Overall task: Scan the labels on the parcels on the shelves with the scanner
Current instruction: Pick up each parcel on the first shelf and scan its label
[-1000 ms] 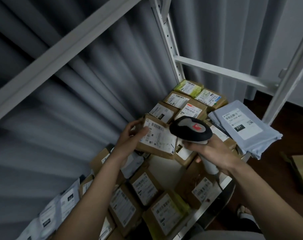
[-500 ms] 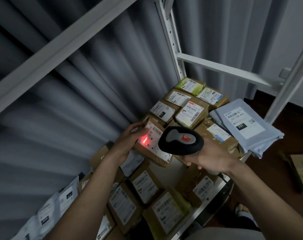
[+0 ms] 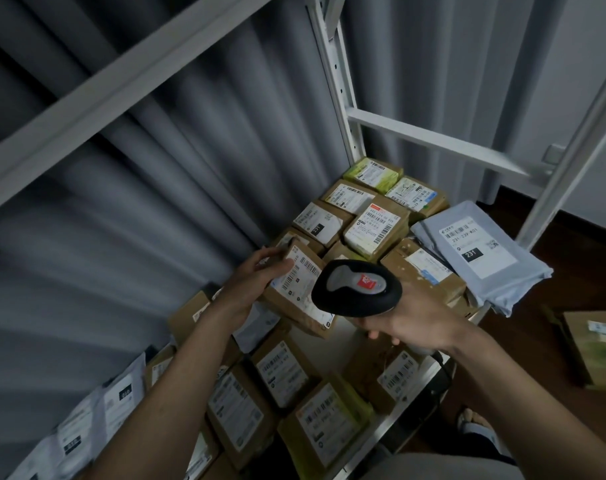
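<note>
Gripping a tilted brown parcel point(image 3: 296, 289) — left hand point(image 3: 256, 275); right hand point(image 3: 412, 320) grasps scanner point(image 3: 357, 289) just beside its label point(image 3: 299, 277).

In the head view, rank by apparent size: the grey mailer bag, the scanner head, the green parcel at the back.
1. Grey mailer bag
2. Scanner head, though it is nearer the camera, which inflates it
3. Green parcel
</note>
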